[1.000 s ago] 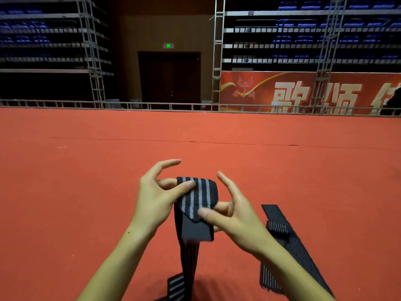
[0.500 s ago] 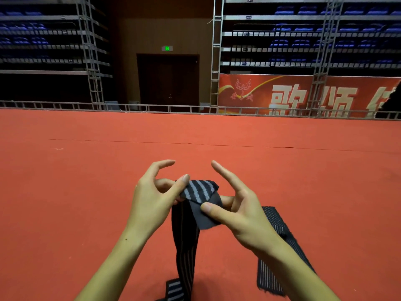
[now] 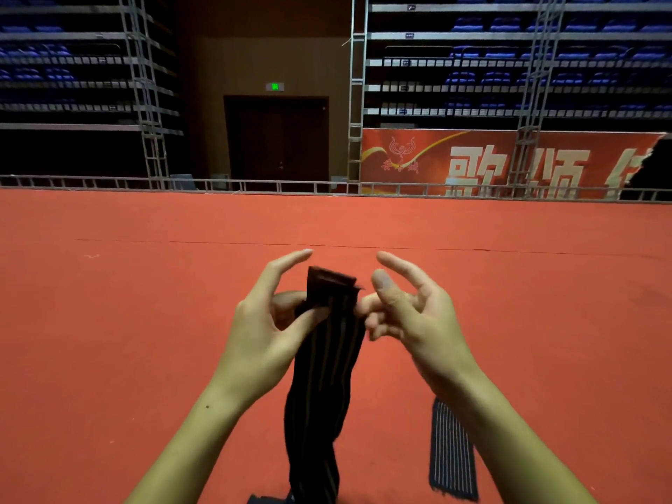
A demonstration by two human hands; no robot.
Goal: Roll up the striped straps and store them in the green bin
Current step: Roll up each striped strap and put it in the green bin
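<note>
Fabric hangs nearest: the tail of the dark striped elastic strap [image 3: 320, 394] drops from the hands to the red carpet floor [image 3: 109, 321] at the bottom of the view. Its top end sits folded between both hands, and the step in hand looks like starting the roll. The left hand [image 3: 269, 332] pinches the strap's left edge, thumb in front and a finger behind, index finger raised free. The right hand [image 3: 407, 314] holds the right edge with curled lower fingers while its thumb and index finger stand apart above. To roll well, the first fold should be kept tight and square to the stripes, the thumbs turning it over while the fingers behind hold tension; a loose core would likely let the roll spring open, and the hanging tail may twist if it is not fed straight.

A second dark striped strap [image 3: 452, 452] lies flat on the floor just right of the right forearm, partly hidden by it, not yet rolled. No green bin is in view. Farther off, a metal rail [image 3: 254, 185] edges the floor, with a red banner [image 3: 509, 165] and blue seating [image 3: 545, 52] behind.
</note>
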